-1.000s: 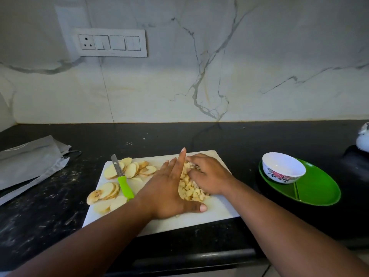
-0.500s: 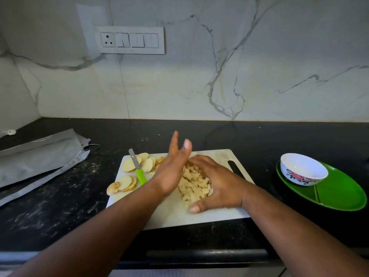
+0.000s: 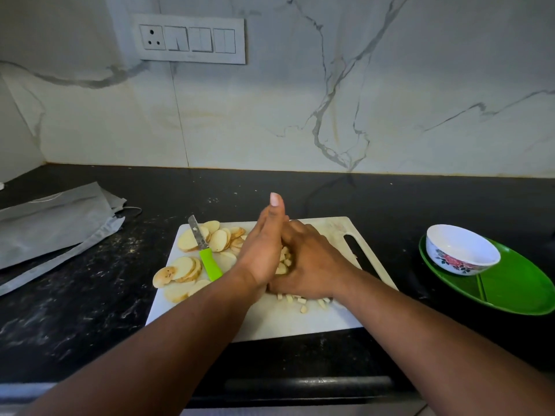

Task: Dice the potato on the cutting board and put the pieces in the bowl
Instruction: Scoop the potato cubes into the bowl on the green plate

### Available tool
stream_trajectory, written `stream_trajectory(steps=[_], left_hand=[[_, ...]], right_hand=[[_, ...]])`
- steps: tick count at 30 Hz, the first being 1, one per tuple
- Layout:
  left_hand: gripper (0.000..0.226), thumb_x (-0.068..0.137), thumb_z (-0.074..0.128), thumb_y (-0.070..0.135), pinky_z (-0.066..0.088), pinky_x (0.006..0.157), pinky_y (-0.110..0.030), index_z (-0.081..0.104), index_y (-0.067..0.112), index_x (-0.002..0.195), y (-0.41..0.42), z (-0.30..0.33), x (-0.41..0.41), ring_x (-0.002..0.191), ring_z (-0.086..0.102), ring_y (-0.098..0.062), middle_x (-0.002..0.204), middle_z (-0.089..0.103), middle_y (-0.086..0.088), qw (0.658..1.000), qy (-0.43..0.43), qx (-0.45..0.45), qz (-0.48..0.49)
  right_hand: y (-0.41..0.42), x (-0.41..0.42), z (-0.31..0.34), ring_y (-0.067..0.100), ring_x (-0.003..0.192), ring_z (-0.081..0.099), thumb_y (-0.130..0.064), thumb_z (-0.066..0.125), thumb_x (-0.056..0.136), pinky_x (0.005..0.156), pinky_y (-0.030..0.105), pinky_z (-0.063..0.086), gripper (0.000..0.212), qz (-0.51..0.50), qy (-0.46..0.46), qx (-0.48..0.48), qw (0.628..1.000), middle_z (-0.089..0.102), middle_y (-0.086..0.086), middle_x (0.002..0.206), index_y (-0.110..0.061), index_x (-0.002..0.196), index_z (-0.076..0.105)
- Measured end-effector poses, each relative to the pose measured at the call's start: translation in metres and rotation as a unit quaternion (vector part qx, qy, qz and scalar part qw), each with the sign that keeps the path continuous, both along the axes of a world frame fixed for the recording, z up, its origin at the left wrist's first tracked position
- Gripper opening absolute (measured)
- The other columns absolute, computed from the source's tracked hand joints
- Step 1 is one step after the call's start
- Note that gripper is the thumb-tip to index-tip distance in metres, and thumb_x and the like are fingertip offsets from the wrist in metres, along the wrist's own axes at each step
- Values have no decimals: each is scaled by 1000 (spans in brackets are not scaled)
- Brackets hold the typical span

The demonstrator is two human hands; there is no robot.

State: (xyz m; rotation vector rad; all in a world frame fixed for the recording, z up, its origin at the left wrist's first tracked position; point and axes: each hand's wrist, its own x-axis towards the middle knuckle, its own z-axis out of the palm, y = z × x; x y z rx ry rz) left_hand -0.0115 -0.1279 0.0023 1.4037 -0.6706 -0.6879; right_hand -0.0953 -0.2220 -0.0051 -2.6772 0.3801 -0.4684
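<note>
The left hand (image 3: 264, 250) is held on edge with straight fingers against the dice (image 3: 284, 259), which are cupped from the other side by the curled right hand (image 3: 312, 265), mid-board (image 3: 270, 319). Slices (image 3: 186, 267) and a knife (image 3: 205, 250) are left at the board's left end. Stray pieces (image 3: 303, 304) lie at the near edge; more could be spilled onto the surface (image 3: 90, 310) if the scoop is loosely lifted. At the surface's right edge, the bowl (image 3: 462, 250) is seen empty on a plate (image 3: 516, 292).
</note>
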Motion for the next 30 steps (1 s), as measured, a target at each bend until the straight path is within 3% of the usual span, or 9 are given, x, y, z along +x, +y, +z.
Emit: stream_trajectory(steps=[3,8,12,15,18,22,24,26,30], left_hand=[[116,41,41,112,43,115,-41,70,36,124,1,2,2,122,64,-7,126,72,13,1000,25,-10,4],[101,55,37,108,50,108,-46,81,29,101,-1,0,1,109,72,-14,105,79,6,1000,17,2,22],[92,71,32,96,50,108,-45,81,24,100,1,3,-1,104,74,-14,98,80,6,999,10,8,36],[83,85,30,88,49,108,-41,82,25,100,3,6,-4,105,71,-9,99,79,10,999,-2,18,45],[75,95,30,80,49,103,-36,81,25,103,3,8,-6,106,69,-6,100,79,12,999,-5,22,44],[73,97,32,77,49,103,-34,81,24,105,5,8,-8,109,68,-5,103,79,10,998,5,-4,60],[74,91,35,79,48,109,-37,80,23,109,6,7,-8,113,68,-6,111,78,9,996,15,-33,83],[75,84,38,80,48,111,-38,79,23,111,7,7,-8,115,68,-8,115,77,8,992,15,-59,109],[53,102,45,62,49,109,-34,78,23,115,-2,16,-10,114,68,-6,113,77,8,991,-21,-67,117]], right_hand=[[0,3,-2,4,109,48,-63,69,58,91,36,48,65,10,-1,-10,1000,49,-23,118,-42,118,55],[2,4,-3,1,100,56,-58,72,63,81,28,52,53,6,-6,-3,1000,54,-21,116,-42,113,63],[9,4,3,0,82,61,-56,70,65,69,26,53,35,-6,-9,-31,999,65,-21,92,-38,95,66],[15,4,10,2,69,57,-50,71,69,59,22,44,20,-34,4,-48,998,60,-18,71,-37,73,56],[19,2,16,1,59,50,-38,75,72,51,19,33,32,-60,4,-31,998,50,-17,59,-36,60,46],[17,4,19,0,65,57,-36,80,69,57,16,39,16,-59,5,-10,998,54,-22,63,-39,76,66],[13,5,18,-2,68,61,-36,81,67,65,20,49,23,-55,-8,30,998,65,-22,70,-41,87,72],[9,7,19,-2,70,65,-32,82,66,68,26,56,20,-55,-44,81,994,70,-22,75,-41,83,74],[1,6,27,9,63,68,-19,76,75,64,40,58,7,-80,-121,199,969,72,-8,69,-25,71,74]])
